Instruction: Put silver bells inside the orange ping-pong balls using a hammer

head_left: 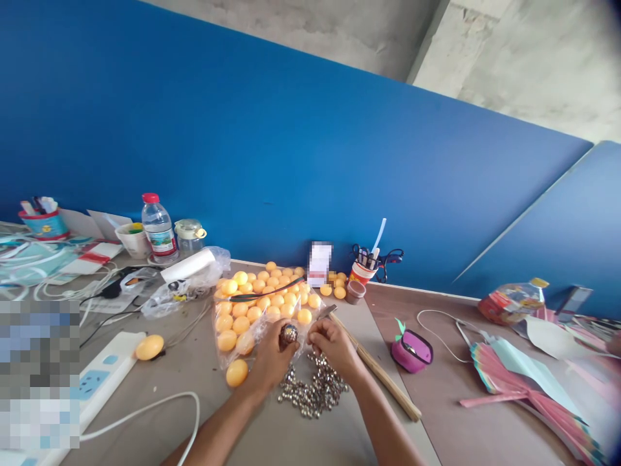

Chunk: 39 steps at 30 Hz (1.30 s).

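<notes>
My left hand (269, 356) is closed around a ball covered with shiny silvery beads (289, 333). Just to its right, my right hand (336, 344) has its fingertips pinched together; whatever is between them is too small to make out. Below both hands, a loose heap of small silvery metal beads (315, 388) lies on the table. Behind the left hand spreads a clear plastic bag full of orange balls (262, 301), with a dark strap (264, 294) across it. One orange ball (237, 373) lies by my left wrist.
A wooden stick (383, 375) lies right of my right forearm, near a purple pouch (412, 351). On the left are a power strip (99, 382), cables and a water bottle (159, 230). A cup of pens (363, 268) stands before the blue partition (272, 149); a fan (528, 395) lies right.
</notes>
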Available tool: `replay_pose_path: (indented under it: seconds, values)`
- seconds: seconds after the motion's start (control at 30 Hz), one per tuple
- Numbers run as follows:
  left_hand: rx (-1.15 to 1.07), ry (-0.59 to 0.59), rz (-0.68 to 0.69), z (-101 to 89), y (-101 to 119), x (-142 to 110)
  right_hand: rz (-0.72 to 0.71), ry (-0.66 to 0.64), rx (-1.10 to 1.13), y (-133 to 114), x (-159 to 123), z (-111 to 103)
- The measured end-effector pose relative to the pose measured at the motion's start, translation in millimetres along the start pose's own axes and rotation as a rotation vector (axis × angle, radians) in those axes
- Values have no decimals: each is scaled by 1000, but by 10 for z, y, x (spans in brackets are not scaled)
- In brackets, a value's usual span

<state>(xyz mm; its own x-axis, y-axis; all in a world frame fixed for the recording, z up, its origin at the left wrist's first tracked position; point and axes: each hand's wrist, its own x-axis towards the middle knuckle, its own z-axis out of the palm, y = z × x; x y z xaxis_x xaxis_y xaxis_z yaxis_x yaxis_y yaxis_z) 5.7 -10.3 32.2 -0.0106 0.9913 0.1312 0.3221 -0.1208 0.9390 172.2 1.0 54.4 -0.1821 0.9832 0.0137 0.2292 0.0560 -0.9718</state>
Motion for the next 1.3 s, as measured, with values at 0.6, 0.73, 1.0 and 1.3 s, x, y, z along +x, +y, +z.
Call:
replay_pose_path:
  seconds: [0.6, 0.73, 1.0, 1.3]
  values:
    - [112, -103, 168, 63, -101, -47, 88, 37, 136, -13, -8, 131]
    - [119, -128, 202, 61, -99, -56, 96, 50, 84, -39, -14, 153]
    - [149, -158, 233, 50, -95, -64, 157, -1, 157, -13, 2, 148]
    - [156, -175, 251, 65, -156, -65, 228, -20, 170, -40, -30, 121]
